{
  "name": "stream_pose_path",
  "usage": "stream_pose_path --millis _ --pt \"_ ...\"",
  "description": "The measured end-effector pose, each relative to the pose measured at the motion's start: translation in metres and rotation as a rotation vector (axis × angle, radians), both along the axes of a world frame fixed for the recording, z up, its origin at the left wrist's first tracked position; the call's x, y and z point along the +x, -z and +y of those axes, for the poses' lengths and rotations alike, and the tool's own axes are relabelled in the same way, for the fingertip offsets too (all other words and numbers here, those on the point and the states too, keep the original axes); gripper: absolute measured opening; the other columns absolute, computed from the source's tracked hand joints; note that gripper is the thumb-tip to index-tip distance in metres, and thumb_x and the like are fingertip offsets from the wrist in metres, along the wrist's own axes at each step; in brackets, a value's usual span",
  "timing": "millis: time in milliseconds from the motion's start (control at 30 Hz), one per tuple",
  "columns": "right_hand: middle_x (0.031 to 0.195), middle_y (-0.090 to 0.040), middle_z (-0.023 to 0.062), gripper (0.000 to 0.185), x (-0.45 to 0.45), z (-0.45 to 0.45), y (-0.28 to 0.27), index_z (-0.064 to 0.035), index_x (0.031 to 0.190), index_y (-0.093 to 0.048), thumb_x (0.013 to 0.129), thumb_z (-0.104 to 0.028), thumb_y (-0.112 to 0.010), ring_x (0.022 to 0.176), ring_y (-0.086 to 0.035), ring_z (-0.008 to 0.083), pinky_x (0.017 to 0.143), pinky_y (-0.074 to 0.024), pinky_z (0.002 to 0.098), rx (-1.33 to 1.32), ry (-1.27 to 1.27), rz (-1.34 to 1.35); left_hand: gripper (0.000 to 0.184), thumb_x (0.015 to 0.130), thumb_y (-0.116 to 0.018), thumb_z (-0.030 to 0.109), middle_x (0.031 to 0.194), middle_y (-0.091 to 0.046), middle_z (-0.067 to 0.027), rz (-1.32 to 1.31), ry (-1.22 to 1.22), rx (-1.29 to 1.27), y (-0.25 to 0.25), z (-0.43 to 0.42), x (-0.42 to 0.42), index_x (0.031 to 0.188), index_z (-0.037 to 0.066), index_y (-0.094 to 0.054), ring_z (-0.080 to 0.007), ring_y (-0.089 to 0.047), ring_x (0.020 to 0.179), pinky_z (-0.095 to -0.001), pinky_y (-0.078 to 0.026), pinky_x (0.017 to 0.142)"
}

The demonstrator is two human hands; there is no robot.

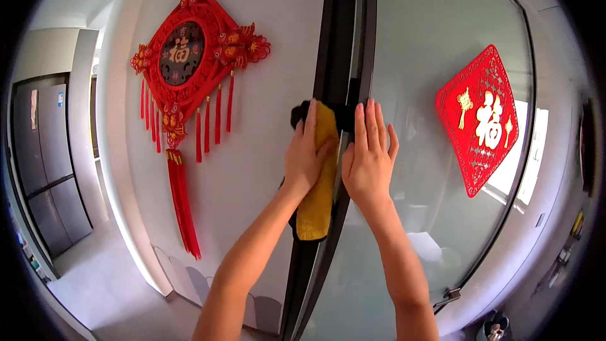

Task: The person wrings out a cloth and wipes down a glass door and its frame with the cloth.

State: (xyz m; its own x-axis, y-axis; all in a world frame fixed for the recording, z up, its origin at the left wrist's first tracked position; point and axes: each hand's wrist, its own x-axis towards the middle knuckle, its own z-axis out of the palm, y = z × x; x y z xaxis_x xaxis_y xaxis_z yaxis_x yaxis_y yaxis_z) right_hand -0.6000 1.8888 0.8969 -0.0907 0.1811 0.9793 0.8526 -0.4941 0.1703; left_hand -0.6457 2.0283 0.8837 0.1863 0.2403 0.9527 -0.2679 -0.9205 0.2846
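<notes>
My left hand [304, 161] grips a yellow cloth with black edging [314, 213] and presses it against the dark door frame [339, 31]. The cloth hangs down below my palm, and part of it is hidden under the hand. Just to the right, my right hand [369, 167] lies flat with its fingers pointing up, at the dark edge of the frosted glass door [413, 38]. Nothing shows in that hand.
A red knotted ornament with tassels [205, 16] hangs on the white wall at left. The glass bears a red diamond-shaped decoration [464, 132]. A door handle [448, 297] sits low right. Far left stands a grey fridge [47, 151].
</notes>
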Motion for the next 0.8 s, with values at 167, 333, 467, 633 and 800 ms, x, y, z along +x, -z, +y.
stream_pose_path --millis 167,333,467,633,800 --pt "0.157 -0.033 0.0161 0.060 -0.003 -0.003 0.017 -0.0024 0.148 -0.038 0.090 -0.009 -0.049 0.147 -0.028 0.0303 0.117 -0.0177 0.0502 -0.003 -0.128 0.062 0.078 0.094 -0.063 0.020 0.115 -0.058 -0.0213 0.057 -0.053 -0.088 0.096 -0.001 0.000 0.158 0.016 -0.018 -0.0382 -0.059 0.099 -0.0438 -0.050 0.085" --pt "0.153 -0.037 0.0181 0.054 -0.016 -0.015 0.092 -0.0019 0.141 -0.047 0.087 -0.002 -0.052 0.144 -0.031 0.0368 0.114 -0.0218 0.0500 0.021 -0.236 0.164 0.070 0.090 -0.063 0.004 0.112 -0.059 -0.0195 0.118 -0.054 -0.178 0.194 -0.005 -0.004 0.152 0.014 -0.034 -0.0393 -0.059 0.098 -0.0437 -0.050 0.084" --pt "0.150 -0.041 0.0186 0.053 -0.027 -0.033 0.165 -0.0017 0.137 -0.051 0.084 0.005 -0.053 0.141 -0.034 0.0389 0.112 -0.0259 0.0495 -0.007 -0.288 0.339 0.068 0.084 -0.062 -0.004 0.115 -0.060 -0.0217 0.115 -0.233 -0.057 0.294 -0.005 -0.004 0.147 0.013 -0.044 -0.0395 -0.060 0.098 -0.0457 -0.051 0.084" --pt "0.150 -0.040 0.0178 0.055 -0.040 -0.075 0.241 -0.0049 0.138 -0.052 0.083 0.005 -0.056 0.141 -0.035 0.0376 0.113 -0.0272 0.0489 -0.114 -0.433 0.523 0.060 0.088 -0.052 -0.009 0.129 -0.061 -0.0196 0.150 -0.009 -0.260 0.361 -0.011 -0.060 0.146 0.005 -0.043 -0.0337 -0.061 0.115 -0.0391 -0.049 0.097" --pt "0.152 -0.032 0.0231 0.071 -0.065 -0.075 0.234 -0.0045 0.145 -0.044 0.084 -0.027 -0.073 0.141 -0.028 0.0429 0.114 -0.0254 0.0520 -0.381 -0.699 0.681 0.054 0.096 -0.051 -0.001 0.143 -0.050 -0.0117 0.010 0.455 -0.639 0.259 -0.069 -0.098 0.149 0.004 -0.039 -0.0220 -0.051 0.128 -0.0355 -0.040 0.109"
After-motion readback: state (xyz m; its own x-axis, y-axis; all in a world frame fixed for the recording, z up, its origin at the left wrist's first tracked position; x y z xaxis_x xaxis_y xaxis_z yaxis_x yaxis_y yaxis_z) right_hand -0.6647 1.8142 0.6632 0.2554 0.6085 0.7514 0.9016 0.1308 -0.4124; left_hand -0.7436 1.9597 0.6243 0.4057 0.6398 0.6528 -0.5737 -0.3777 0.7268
